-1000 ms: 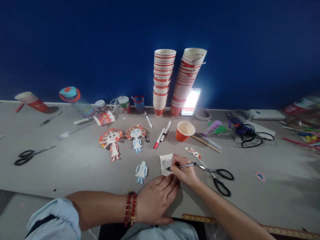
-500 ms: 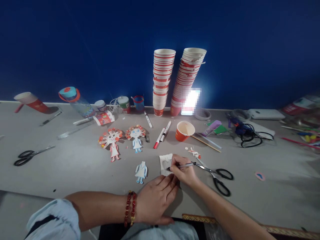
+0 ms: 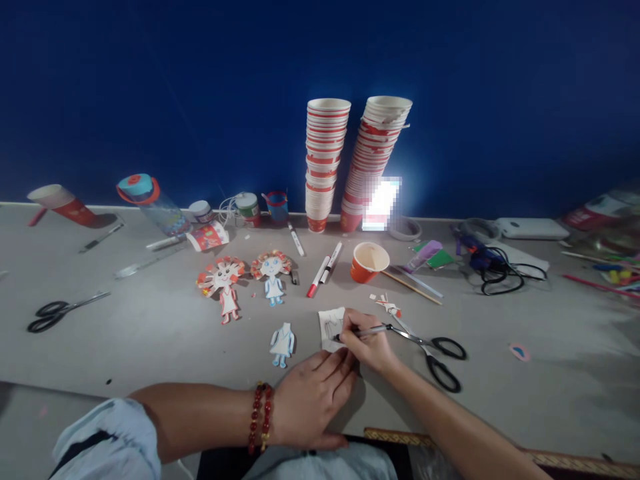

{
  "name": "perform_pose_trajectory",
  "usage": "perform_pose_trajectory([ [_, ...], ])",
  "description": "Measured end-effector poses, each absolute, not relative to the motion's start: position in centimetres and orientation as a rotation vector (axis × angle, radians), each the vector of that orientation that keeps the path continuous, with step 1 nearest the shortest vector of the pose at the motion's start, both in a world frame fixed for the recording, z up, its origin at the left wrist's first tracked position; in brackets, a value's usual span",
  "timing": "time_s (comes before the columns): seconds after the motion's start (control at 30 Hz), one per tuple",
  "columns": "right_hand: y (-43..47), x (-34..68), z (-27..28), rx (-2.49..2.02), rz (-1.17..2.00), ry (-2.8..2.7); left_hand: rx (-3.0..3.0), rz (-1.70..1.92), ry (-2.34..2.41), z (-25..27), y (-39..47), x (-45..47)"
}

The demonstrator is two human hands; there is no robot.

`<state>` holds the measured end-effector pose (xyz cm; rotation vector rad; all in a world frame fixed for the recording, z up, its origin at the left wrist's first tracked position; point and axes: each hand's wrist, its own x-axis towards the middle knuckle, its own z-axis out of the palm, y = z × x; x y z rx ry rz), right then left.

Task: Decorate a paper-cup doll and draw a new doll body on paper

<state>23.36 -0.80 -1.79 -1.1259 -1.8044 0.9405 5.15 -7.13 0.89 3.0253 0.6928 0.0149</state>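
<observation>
My right hand (image 3: 367,340) is closed around a slim pen (image 3: 371,330), its dark tip on a small white piece of paper (image 3: 326,321). Pencil-like dark lines of a figure show on this paper, which is partly covered by my hands. Palm down, my left hand (image 3: 317,393) lies flat at the paper's lower edge, fingers stretched out beside my right hand. Left of the paper rests a headless paper cutout in a dress with blue edges (image 3: 283,343). Scissors with black handles (image 3: 425,343) lie just right of my right hand, close to the pen's rear end.
Two paper dolls (image 3: 229,300) (image 3: 273,287) lie farther left. Behind are markers (image 3: 330,263), an orange paper cup (image 3: 367,272) and two tall cup stacks (image 3: 327,160) (image 3: 377,143). More scissors (image 3: 65,310) lie far left; a dark cable (image 3: 495,270) sits right.
</observation>
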Motion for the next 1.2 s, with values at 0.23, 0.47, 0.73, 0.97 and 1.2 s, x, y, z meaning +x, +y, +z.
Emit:
perform_pose_trajectory([
  [0.23, -0.83, 23.43, -1.83, -1.114, 0.946, -1.806, 3.019, 0.006, 0.685, 0.91, -7.17, 5.14],
  [0.47, -0.85, 23.33, -1.70, -1.118, 0.939, -1.794, 3.008, 0.005, 0.699, 0.95, -7.16, 5.14],
  [0.73, -0.79, 23.37, -1.77, -1.123, 0.957, -1.782, 2.992, -0.005, 0.689, 0.99, -7.14, 5.16],
  [0.97, -0.86, 23.34, -1.46, -1.115, 0.977, -1.777, 2.989, -0.005, 0.695, 0.97, -7.20, 5.17],
  [1.2, -0.85, 23.33, -1.56, -1.132, 0.972, -1.785, 2.991, -0.012, 0.690, 0.88, -7.17, 5.16],
])
